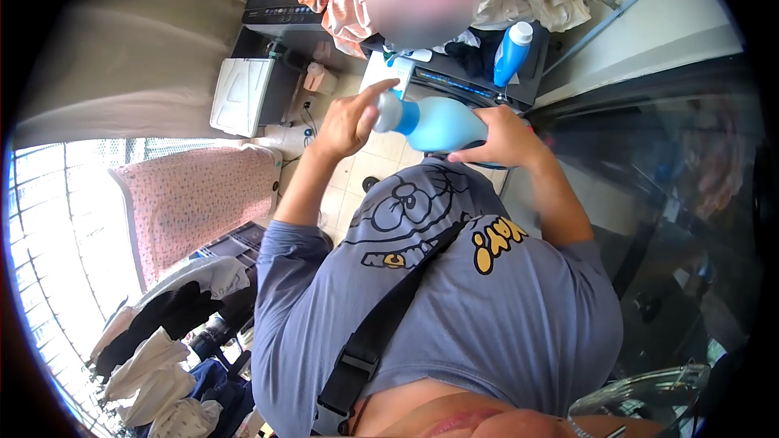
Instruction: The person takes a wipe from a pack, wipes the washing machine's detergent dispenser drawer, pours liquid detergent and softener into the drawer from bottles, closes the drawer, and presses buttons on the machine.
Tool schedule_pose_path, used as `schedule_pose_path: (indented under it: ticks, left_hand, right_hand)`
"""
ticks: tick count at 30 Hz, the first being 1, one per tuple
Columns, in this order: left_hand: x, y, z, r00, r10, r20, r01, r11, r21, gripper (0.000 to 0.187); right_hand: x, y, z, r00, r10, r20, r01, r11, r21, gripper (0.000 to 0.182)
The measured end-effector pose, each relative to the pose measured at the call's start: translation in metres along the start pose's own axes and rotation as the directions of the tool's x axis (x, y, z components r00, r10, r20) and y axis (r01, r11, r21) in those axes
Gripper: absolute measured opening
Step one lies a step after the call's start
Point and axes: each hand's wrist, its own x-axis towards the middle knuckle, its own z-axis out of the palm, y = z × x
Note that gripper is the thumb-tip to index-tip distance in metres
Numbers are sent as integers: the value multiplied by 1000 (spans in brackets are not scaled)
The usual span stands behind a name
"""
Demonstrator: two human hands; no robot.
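A light blue bottle (445, 123) with a darker blue collar lies almost level in front of my chest, its pale cap (388, 112) toward the left. My left hand (350, 122) is closed around the cap, with the index finger stretched out over it. My right hand (503, 138) grips the bottle's wide base, thumb below and fingers behind, partly hidden by it. Just beyond, a second blue bottle with a white cap (512, 54) stands on a dark machine top (527, 85).
Piled clothes (345, 8) cover the dark machines at the back. A blurred oval hides part of the pile. At left stand a white panel (241, 96) and a pink patterned ironing board (195, 207), with hanging clothes (162, 357) below. A glass panel (673, 219) runs along the right.
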Motion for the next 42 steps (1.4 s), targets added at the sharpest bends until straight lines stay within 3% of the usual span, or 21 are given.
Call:
schedule_pose_path:
  ticks: [2,4,5,6,8,9,10,11,12,13,14,16,20,24,26,31,34,36,38,40,42]
  left_hand:
    - [7,-12,-3,941,331,70,-338,932,130,69]
    - [11,-3,-14,807,529,262,-587,767,260,61]
    - [11,4,-13,767,575,283,-641,695,325,51]
    - [9,0,-5,838,529,136,-541,770,339,48]
    - [6,-15,15,907,390,-158,-328,890,317,45]
    - [4,-7,22,946,78,-315,-2,972,236,43]
    - [7,-9,29,870,-245,-427,297,953,60,45]
    - [5,-19,33,785,-498,-368,373,855,-361,44]
    - [4,-26,36,686,-699,-203,388,587,-710,44]
    - [1,-21,37,591,-806,38,425,271,-864,46]
    - [-4,-22,34,596,-763,249,424,36,-905,50]
    - [-7,-25,40,495,-767,409,494,-139,-858,47]
    - [-5,-26,46,503,-796,338,576,17,-817,36]
    - [-9,-49,72,625,-781,-10,642,521,-563,51]
    - [-11,-52,74,765,-624,-161,537,756,-375,61]
    - [5,-16,58,876,-375,-304,323,923,-207,60]
    - [12,-6,53,895,-282,-345,230,955,-185,56]
    - [9,-30,63,844,-416,-338,164,801,-575,50]
    - [2,-29,60,769,-614,-179,208,504,-838,48]
    - [-15,-41,66,717,-695,-55,271,350,-897,47]
    - [-38,-53,73,646,-759,77,305,164,-938,47]
  right_hand:
    - [-1,-4,-23,985,-30,168,13,995,103,60]
    - [0,-14,-42,962,-39,270,14,995,96,57]
    - [0,-15,-46,960,-36,279,6,994,108,54]
    - [0,-15,-50,957,-36,287,1,993,121,51]
    - [1,-6,-46,985,-20,172,4,996,92,53]
    - [0,-4,-43,996,-17,93,6,994,108,53]
    - [-2,-2,-39,1000,-6,13,4,992,125,53]
    - [-2,-1,-35,998,54,-35,-53,998,30,59]
    - [-2,-14,-32,993,63,-103,-62,998,17,60]
    - [-1,-12,-22,986,76,-147,-84,995,-50,59]
    - [1,-7,-11,978,82,-191,-106,987,-118,59]
    - [7,-3,7,974,105,-200,-172,919,-355,57]
    - [8,2,34,961,11,-278,-157,847,-507,54]
    - [5,6,41,939,-114,-325,-78,849,-523,51]
    - [3,3,30,952,-46,-304,-114,865,-489,53]
    - [-3,0,-7,980,40,-195,-100,947,-306,57]
    - [-17,1,-18,978,12,-207,-30,996,-83,56]
    - [-32,12,-20,924,22,-381,-6,999,43,49]
    - [-53,26,-27,846,79,-527,9,987,162,46]
    - [-65,65,-26,668,108,-736,85,972,219,36]
    - [-64,83,-32,376,172,-911,13,982,190,37]
